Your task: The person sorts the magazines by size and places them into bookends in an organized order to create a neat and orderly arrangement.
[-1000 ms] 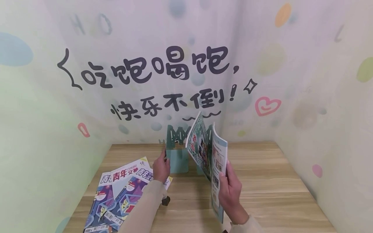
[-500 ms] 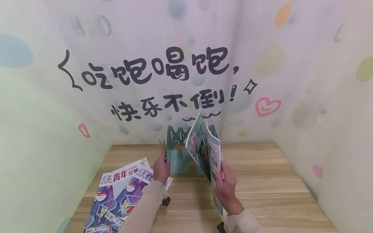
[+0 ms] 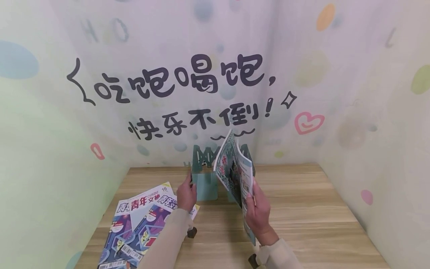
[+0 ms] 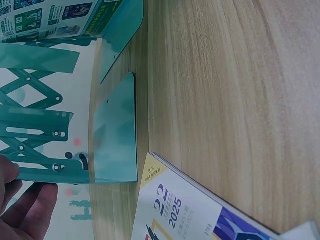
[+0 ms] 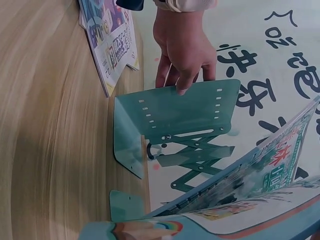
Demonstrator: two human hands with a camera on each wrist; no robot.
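A green metal expandable bookend (image 3: pixel 206 185) with folding crossbars stands at the back of the table. My left hand (image 3: pixel 186 193) grips its left end plate; in the right wrist view the thumb of that hand (image 5: pixel 185 50) lies on the plate's inner face with fingers behind. One magazine (image 3: pixel 229 168) with a green illustrated cover leans tilted in the bookend. My right hand (image 3: pixel 259 209) holds a second magazine (image 3: pixel 247 175) upright, thumb on its near face, close against the leaning one. The bookend's right side is partly hidden behind both magazines.
Several overlapping magazines (image 3: pixel 147 224) lie flat on the table's left, beside the left forearm; the corner of one magazine (image 4: pixel 170 200) lies near the bookend's foot. A printed fabric wall (image 3: pixel 201 45) rises behind the wooden table (image 3: pixel 309 216).
My right hand has moved left with its magazine, narrowing the gap to the leaning magazine. The left hand has kept its grip on the bookend, almost unmoved.
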